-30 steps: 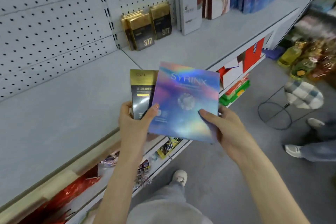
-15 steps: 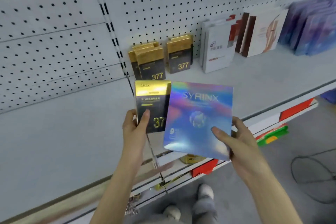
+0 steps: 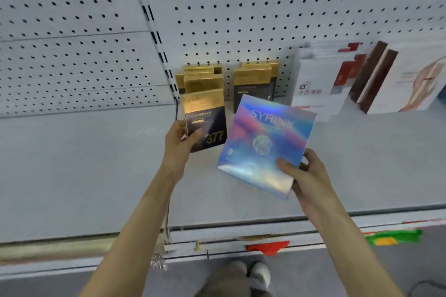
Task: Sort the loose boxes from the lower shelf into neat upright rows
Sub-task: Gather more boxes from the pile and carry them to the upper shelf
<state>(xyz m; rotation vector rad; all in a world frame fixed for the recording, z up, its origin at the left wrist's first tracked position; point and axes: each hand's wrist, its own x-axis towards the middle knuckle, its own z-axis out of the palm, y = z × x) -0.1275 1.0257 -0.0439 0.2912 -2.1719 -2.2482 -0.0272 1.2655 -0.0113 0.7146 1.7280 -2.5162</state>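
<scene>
My left hand (image 3: 179, 143) grips a black-and-gold box marked 377 (image 3: 205, 119), held upright just in front of the left stack of matching gold boxes (image 3: 198, 79) at the back of the upper shelf. In my right hand (image 3: 304, 176) is a flat iridescent box labelled SYRINX (image 3: 263, 142), tilted, pinched at its lower right corner above the shelf. A second row of gold boxes (image 3: 253, 79) stands partly hidden behind the SYRINX box.
The grey shelf board (image 3: 84, 164) stretches left and right under my arms. White boxes (image 3: 316, 84) and brown-and-white boxes (image 3: 391, 79) stand upright at the back right. A pegboard wall (image 3: 265, 7) rises behind. Red and green packs (image 3: 393, 240) show on lower shelves.
Both hands have reached further in over the upper shelf. The 377 box now sits close in front of the gold stack, and the SYRINX box has tilted and moved rightward.
</scene>
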